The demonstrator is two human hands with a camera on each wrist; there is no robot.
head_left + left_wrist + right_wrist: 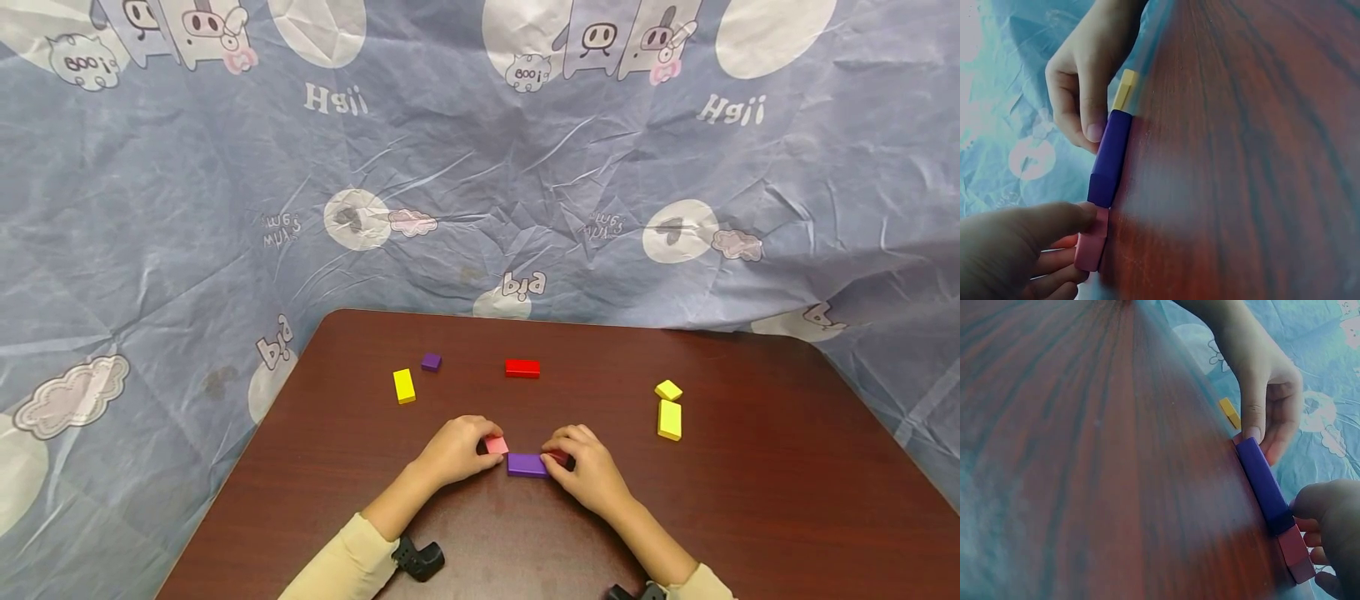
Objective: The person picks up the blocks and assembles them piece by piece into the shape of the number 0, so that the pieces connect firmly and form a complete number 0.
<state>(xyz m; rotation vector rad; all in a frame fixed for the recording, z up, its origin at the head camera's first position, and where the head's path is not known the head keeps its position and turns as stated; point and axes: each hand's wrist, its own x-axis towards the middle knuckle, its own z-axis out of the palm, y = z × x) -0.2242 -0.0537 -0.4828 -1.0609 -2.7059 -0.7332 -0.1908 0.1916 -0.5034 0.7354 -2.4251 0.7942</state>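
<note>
A purple block [527, 465] lies lengthwise on the table between the two hands. My left hand [456, 450] pinches a small pink block [496, 445] at the purple block's left end, thumb on the near side. In the left wrist view the pink block [1092, 244] meets the end of the purple block [1110, 159]. On the other side, my right hand [588, 468] holds a dark red block [1296, 556], which lines up with the purple block's right end. The right thumb is right at that joint. From the head view, the right fingers hide most of the dark red block.
Farther back on the brown table [750, 500] lie a bright red block [522, 368], a small purple block [431, 362] and a yellow block [404, 387]. Two more yellow blocks [670, 420] sit at the right. A patterned blue cloth [480, 167] hangs behind the table.
</note>
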